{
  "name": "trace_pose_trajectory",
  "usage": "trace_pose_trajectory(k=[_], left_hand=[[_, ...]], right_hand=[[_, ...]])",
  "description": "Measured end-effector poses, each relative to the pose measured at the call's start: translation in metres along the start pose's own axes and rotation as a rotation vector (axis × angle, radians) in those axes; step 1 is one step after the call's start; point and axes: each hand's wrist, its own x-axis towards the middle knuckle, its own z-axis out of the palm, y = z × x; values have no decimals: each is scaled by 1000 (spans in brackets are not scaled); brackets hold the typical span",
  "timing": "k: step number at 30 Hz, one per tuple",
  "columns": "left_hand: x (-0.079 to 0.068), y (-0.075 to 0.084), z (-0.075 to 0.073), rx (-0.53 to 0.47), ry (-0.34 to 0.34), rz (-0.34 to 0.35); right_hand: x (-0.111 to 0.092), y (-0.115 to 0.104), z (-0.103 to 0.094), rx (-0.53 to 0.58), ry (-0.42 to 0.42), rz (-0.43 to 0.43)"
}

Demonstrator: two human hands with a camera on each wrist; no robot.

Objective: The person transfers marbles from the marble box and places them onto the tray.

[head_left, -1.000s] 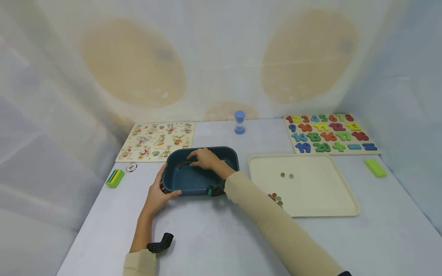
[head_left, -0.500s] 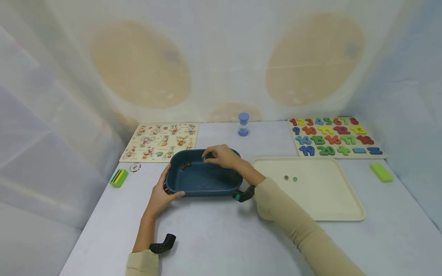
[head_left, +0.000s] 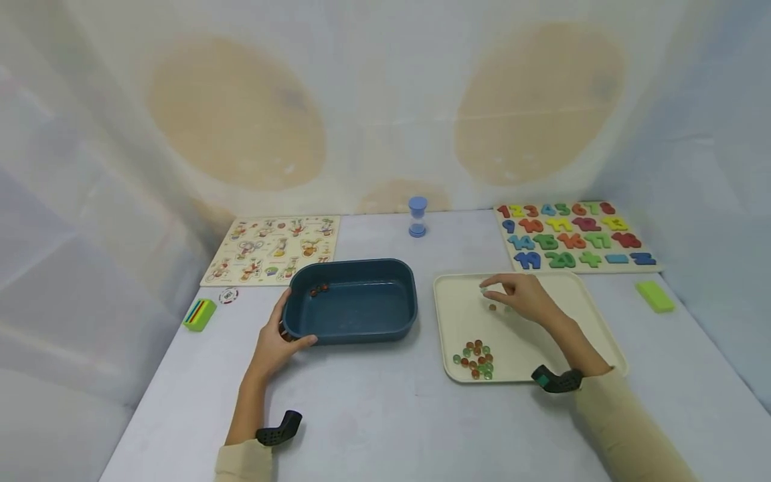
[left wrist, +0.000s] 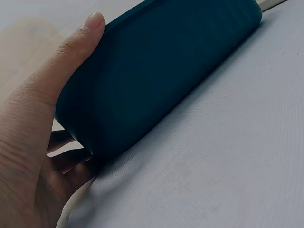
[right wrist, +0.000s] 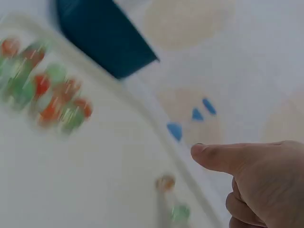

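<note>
My left hand [head_left: 274, 345] grips the left end of a dark blue plastic basin [head_left: 349, 333]. In the left wrist view its thumb [left wrist: 76, 50] lies along the basin's side near the rim, with the other fingers round the end. A few reddish-brown marbles [head_left: 319, 290] lie inside at the left. Over the cream tray [head_left: 542, 355], my right hand [head_left: 525, 299] pinches a small pale marble [head_left: 484, 290] between thumb and forefinger. A brown marble [right wrist: 165, 183] and a green marble [right wrist: 180, 213] lie on the tray below this hand. Several red and green marbles [head_left: 476, 361] cluster at its near left corner.
Behind the basin lies a picture board [head_left: 277, 248]; a number puzzle [head_left: 572, 234] is behind the tray. A blue sand timer [head_left: 417, 217] stands between them. Green blocks [head_left: 199, 314] and a chip [head_left: 229, 295] sit left, a green eraser-like block [head_left: 654, 296] right.
My right hand has come out of the basin and moved right over the tray, carrying the pale marble. Fewer marbles show in the basin than a second ago. My left hand keeps its grip.
</note>
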Motion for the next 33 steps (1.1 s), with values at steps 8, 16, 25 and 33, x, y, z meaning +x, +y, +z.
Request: trace_pose_trajectory(k=[8,16,25,33], left_hand=[[-1,6,-2,23,-9,-2],[-10,37,-5,15,-13,15],[-6,27,-5,17,-13,4],[1,0,-1,22,-9,6]], right_hand=[[-33,32,7,-21,-21,138],[-31,30,7,-30,0,108],[36,-53,3,61,4,-105],[107,-137,60,127,-130,-294]])
